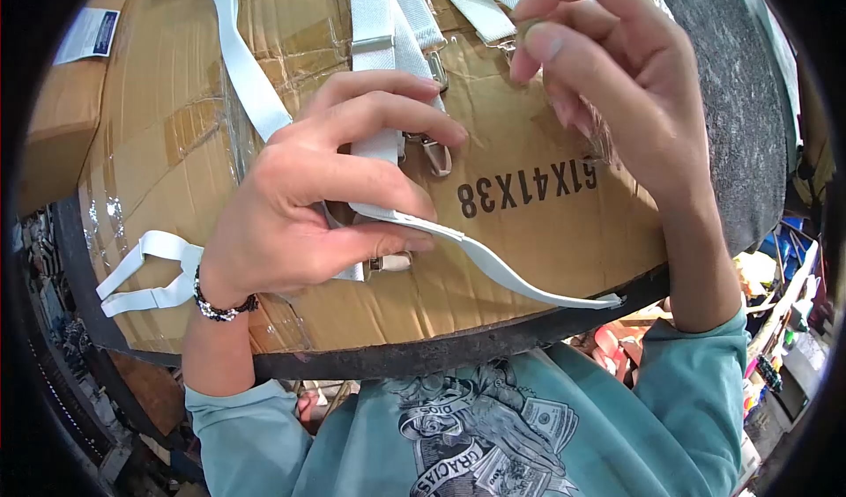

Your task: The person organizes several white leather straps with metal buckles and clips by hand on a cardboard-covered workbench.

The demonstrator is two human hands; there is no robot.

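My left hand (304, 197) pinches a white elastic strap (498, 268) between thumb and index finger. The strap's free end trails right toward the cardboard's near edge. Beneath and behind this hand lie more white straps (374, 21) with metal clips (436, 156), partly hidden by my fingers. Another metal clip (388, 262) pokes out below my thumb. My right hand (630, 92) is raised at the upper right, its thumb and index fingertips pressed together. Whether something small sits between those fingertips I cannot make out. Close by it is a white strap end (485, 12) with a clip.
A flattened cardboard sheet (546, 259) with printed numbers covers a dark round surface (736, 127). On its left lie a looped white strap (145, 299) and a long white band (238, 52). A cardboard box (62, 114) stands at far left. Mixed clutter (784, 321) fills the right side.
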